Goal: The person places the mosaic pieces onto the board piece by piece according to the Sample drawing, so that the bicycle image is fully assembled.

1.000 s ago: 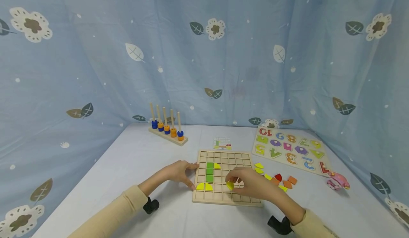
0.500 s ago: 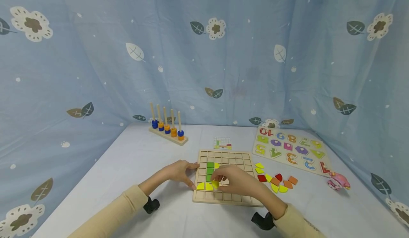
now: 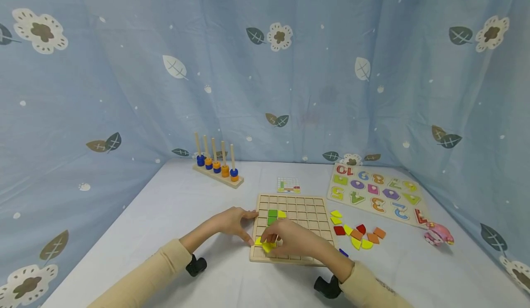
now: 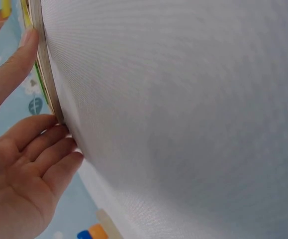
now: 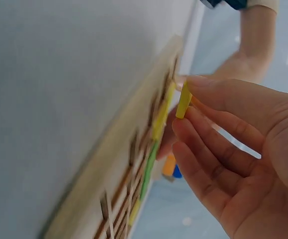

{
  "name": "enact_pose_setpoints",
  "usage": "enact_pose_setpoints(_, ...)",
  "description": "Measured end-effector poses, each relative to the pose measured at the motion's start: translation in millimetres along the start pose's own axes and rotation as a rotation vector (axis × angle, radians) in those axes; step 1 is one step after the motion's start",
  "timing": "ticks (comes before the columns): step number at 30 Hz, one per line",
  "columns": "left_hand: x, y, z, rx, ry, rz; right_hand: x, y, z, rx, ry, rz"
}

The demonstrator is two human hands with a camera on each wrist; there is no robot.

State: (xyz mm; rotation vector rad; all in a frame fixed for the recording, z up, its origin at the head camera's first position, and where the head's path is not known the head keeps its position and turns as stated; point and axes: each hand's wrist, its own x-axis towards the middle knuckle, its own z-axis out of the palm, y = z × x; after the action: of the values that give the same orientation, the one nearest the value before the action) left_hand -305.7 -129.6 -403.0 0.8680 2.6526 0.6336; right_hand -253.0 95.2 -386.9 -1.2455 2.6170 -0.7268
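A wooden grid board (image 3: 306, 202) lies on the white table. My left hand (image 3: 233, 223) touches its left edge, thumb toward the near corner and fingers straight along the side. Between thumb and fingertips, my right hand (image 3: 291, 240) pinches a yellow curved tile (image 5: 184, 101), held tilted over the board's lower left cells. Green square tiles (image 3: 272, 213) sit in one column, with a yellow quarter-round tile (image 3: 282, 214) beside the top one. Another yellow tile (image 3: 258, 241) in the lower left is partly covered by the right hand.
Loose yellow, red and orange tiles (image 3: 357, 234) lie right of the board, a blue piece (image 3: 343, 253) nearer. Behind it is a pattern card (image 3: 288, 185). A bead stacker (image 3: 217, 175) stands back left; a number puzzle (image 3: 377, 193) and pink toy (image 3: 438, 234) are at right.
My right hand has moved left across the board with the yellow tile, from the middle to the lower left cells. The blue piece has come into view. My left hand has stayed put.
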Motion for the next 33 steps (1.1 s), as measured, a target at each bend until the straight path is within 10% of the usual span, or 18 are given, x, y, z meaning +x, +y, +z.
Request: enact_pose_setpoints(33,-0.5,1.0,-1.0,-0.002,0.0,0.003,13.1,-7.6,15.0,-0.031,0.027,0.021)
